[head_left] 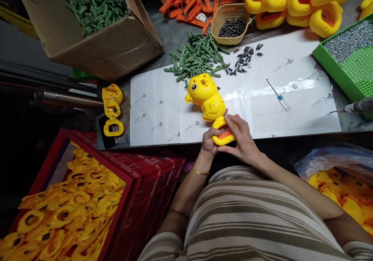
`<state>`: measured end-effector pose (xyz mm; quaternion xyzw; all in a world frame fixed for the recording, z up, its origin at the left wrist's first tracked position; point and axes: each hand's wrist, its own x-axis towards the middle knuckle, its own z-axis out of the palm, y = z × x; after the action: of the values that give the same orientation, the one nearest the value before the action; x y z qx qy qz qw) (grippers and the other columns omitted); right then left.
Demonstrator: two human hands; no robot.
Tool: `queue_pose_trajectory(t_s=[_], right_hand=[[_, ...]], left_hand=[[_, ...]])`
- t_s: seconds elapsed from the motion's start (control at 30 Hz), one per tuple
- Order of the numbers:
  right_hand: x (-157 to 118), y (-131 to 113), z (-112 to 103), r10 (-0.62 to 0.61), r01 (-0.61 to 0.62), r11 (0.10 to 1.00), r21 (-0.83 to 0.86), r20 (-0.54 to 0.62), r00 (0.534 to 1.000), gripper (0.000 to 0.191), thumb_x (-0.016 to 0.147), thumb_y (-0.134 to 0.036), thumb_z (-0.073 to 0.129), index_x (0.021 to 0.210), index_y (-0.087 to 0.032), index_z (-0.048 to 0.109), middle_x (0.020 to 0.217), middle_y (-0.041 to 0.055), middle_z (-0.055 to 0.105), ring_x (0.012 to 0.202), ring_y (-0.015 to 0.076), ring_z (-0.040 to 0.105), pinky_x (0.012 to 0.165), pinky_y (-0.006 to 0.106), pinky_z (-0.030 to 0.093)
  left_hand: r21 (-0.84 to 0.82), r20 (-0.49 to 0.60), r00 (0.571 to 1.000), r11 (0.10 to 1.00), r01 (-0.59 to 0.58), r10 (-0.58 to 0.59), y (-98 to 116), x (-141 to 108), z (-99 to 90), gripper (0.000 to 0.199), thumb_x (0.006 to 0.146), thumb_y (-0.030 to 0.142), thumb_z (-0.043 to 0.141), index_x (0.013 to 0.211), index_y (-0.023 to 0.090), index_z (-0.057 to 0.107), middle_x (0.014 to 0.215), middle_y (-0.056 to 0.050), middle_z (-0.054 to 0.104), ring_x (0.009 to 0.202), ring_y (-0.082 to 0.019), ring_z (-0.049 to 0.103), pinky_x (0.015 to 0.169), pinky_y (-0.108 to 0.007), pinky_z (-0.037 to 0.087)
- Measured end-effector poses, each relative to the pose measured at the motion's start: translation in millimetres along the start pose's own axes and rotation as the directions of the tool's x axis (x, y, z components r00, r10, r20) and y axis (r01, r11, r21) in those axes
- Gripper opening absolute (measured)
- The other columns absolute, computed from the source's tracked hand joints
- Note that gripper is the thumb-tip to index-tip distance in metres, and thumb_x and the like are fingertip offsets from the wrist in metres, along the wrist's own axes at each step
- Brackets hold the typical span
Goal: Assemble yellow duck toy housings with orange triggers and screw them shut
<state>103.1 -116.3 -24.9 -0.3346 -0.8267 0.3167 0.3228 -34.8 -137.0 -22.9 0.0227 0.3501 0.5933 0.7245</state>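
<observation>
A yellow plastic duck (214, 105) with a round eye and a ring-shaped handle lies over the near part of the white board. My left hand (210, 140) is wrapped round the left side of the handle, and my right hand (243, 138) grips its right side with thumb below and fingers above. An orange ribbed piece (225, 134) shows inside the handle. Beyond the duck's head lie green plastic parts (198, 57) and small dark springs (243, 61). To the right a screwdriver (279, 96) rests on the board.
A cardboard box (116, 47) of green parts stands at the back left, a spring basket (230, 41) and orange parts (192, 4) at the back. A green tray (338, 68) of metal pieces is at the right. Red crates (140, 175) stand lower left; a yellow half-shell (112, 101) lies above them.
</observation>
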Motion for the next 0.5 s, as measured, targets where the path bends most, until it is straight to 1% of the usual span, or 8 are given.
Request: queue_pose_trajectory(t_s=[0.07, 0.13, 0.17, 0.2, 0.27, 0.33, 0.43, 0.5], right_hand=[[0, -3, -11, 0.066, -0.055, 0.992, 0.116, -0.098, 0.993, 0.065, 0.092, -0.052, 0.055, 0.145, -0.019, 0.038, 0.138, 0.0169, 0.050, 0.131, 0.0310, 0.046, 0.107, 0.051, 0.042], [0, -6, -25, 0.248, -0.205, 0.950, 0.236, -0.170, 0.954, 0.046, 0.096, -0.048, 0.049, 0.130, -0.017, 0.052, 0.120, 0.0140, 0.062, 0.113, 0.0264, 0.058, 0.094, 0.043, 0.051], [0, -7, -32, 0.343, -0.297, 0.911, 0.286, -0.127, 0.931, 0.040, 0.096, -0.048, 0.048, 0.119, -0.017, 0.058, 0.108, 0.0111, 0.066, 0.098, 0.0231, 0.063, 0.083, 0.037, 0.053], [0, -8, -37, 0.417, -0.387, 0.867, 0.313, -0.035, 0.908, 0.038, 0.095, -0.051, 0.048, 0.109, -0.017, 0.061, 0.094, 0.0076, 0.068, 0.082, 0.0198, 0.064, 0.071, 0.032, 0.052], [1, -8, -45, 0.480, -0.511, 0.818, 0.265, 0.177, 0.859, 0.043, 0.091, -0.059, 0.052, 0.096, -0.017, 0.064, 0.072, 0.0016, 0.064, 0.060, 0.0152, 0.057, 0.056, 0.027, 0.044], [0, -7, -46, 0.489, -0.537, 0.825, 0.176, 0.251, 0.835, 0.047, 0.089, -0.062, 0.051, 0.093, -0.017, 0.066, 0.065, -0.0001, 0.061, 0.054, 0.0138, 0.052, 0.053, 0.026, 0.039], [-5, -5, -41, 0.466, -0.497, 0.851, 0.170, 0.192, 0.864, 0.045, 0.093, -0.058, 0.046, 0.100, -0.018, 0.066, 0.071, 0.0010, 0.064, 0.056, 0.0138, 0.054, 0.055, 0.026, 0.038], [-11, -3, -36, 0.465, -0.482, 0.856, 0.189, 0.128, 0.876, 0.041, 0.094, -0.055, 0.046, 0.095, -0.018, 0.065, 0.070, 0.0006, 0.064, 0.057, 0.0130, 0.054, 0.056, 0.025, 0.038]], left_hand=[[0.028, 0.039, 0.999, 0.999, -0.038, 0.037, 3, -5, 0.8, 0.072, 0.061, 0.016, 0.052, 0.133, 0.019, 0.059, 0.121, -0.008, 0.072, 0.130, -0.032, 0.057, 0.112, -0.048, 0.040], [0.050, 0.086, 0.995, 0.997, -0.050, 0.046, 6, -9, 1.5, 0.071, 0.061, 0.016, 0.054, 0.132, 0.020, 0.059, 0.123, -0.010, 0.071, 0.133, -0.033, 0.054, 0.114, -0.050, 0.037], [0.059, 0.109, 0.993, 0.997, -0.042, 0.036, 6, -11, 1.9, 0.072, 0.061, 0.016, 0.055, 0.132, 0.021, 0.059, 0.125, -0.010, 0.070, 0.134, -0.033, 0.053, 0.114, -0.051, 0.036], [0.069, 0.130, 0.991, 0.997, -0.022, 0.013, 6, -13, 2.2, 0.072, 0.061, 0.016, 0.055, 0.133, 0.022, 0.059, 0.127, -0.011, 0.069, 0.134, -0.034, 0.052, 0.114, -0.052, 0.036], [0.097, 0.158, 0.986, 0.995, 0.033, -0.049, 4, -15, 2.9, 0.074, 0.060, 0.016, 0.057, 0.133, 0.023, 0.059, 0.130, -0.011, 0.067, 0.132, -0.036, 0.054, 0.113, -0.054, 0.036], [0.141, 0.171, 0.979, 0.987, 0.084, -0.107, 2, -16, 3.6, 0.075, 0.058, 0.016, 0.060, 0.133, 0.022, 0.059, 0.132, -0.010, 0.067, 0.130, -0.036, 0.056, 0.113, -0.052, 0.038], [0.248, 0.183, 0.972, 0.964, 0.098, -0.146, -1, -17, 3.6, 0.075, 0.057, 0.016, 0.065, 0.132, 0.021, 0.060, 0.129, -0.008, 0.068, 0.125, -0.033, 0.059, 0.110, -0.046, 0.043], [0.350, 0.147, 0.982, 0.935, 0.060, -0.118, -2, -18, 2.8, 0.068, 0.060, 0.019, 0.069, 0.128, 0.020, 0.062, 0.123, -0.007, 0.071, 0.120, -0.031, 0.063, 0.105, -0.041, 0.047]])
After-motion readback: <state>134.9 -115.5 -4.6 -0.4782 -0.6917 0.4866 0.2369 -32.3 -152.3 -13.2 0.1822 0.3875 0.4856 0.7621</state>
